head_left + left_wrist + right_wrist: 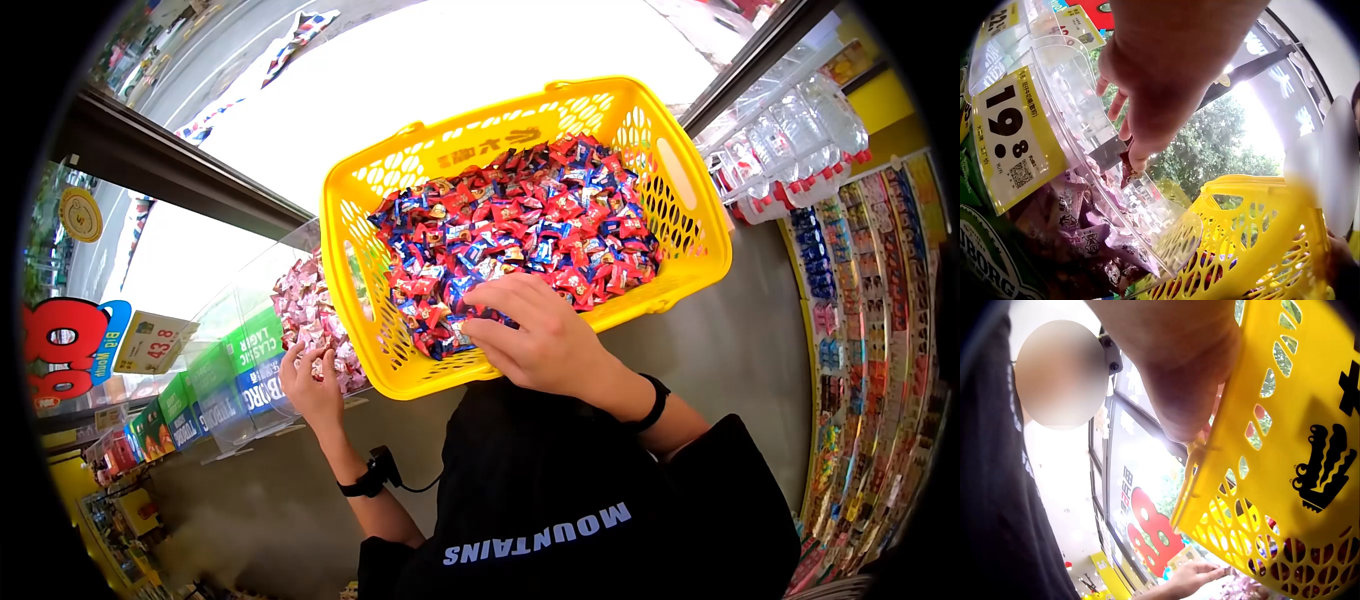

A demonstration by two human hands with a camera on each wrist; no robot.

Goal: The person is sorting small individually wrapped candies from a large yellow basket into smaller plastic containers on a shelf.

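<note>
At 8 o'clock in the head view, over a clear plastic bin [1185,228] of small pink wrapped sweets [310,300], the left hand [312,390] is held with its fingers bent. As shown from the left wrist, one small dark-red wrapped sweet [1127,171] is pinched at the thumb's tip, its longer side running roughly from 12 to 6 o'clock; whether the pink sweets below are touched by it cannot be told.

The relation on which the move is judged to turn is that between this hand and the yellow rectangular basket of pierced plastic [405,383]. From the left hand, the middle of the basket is found at about 2 o'clock, with its nearer short wall set between the hand and the heap of red and blue wrapped sweets [510,230] inside. The basket's long axis is slanted, from between 8 and 9 o'clock to between 2 and 3.

To that heap the right hand [540,335] is the nearer: it is reached in over the near long rim, fingertips directed toward 9 o'clock. Whether anything is pinched there cannot be told, as the fingertips are partly hidden.
</note>
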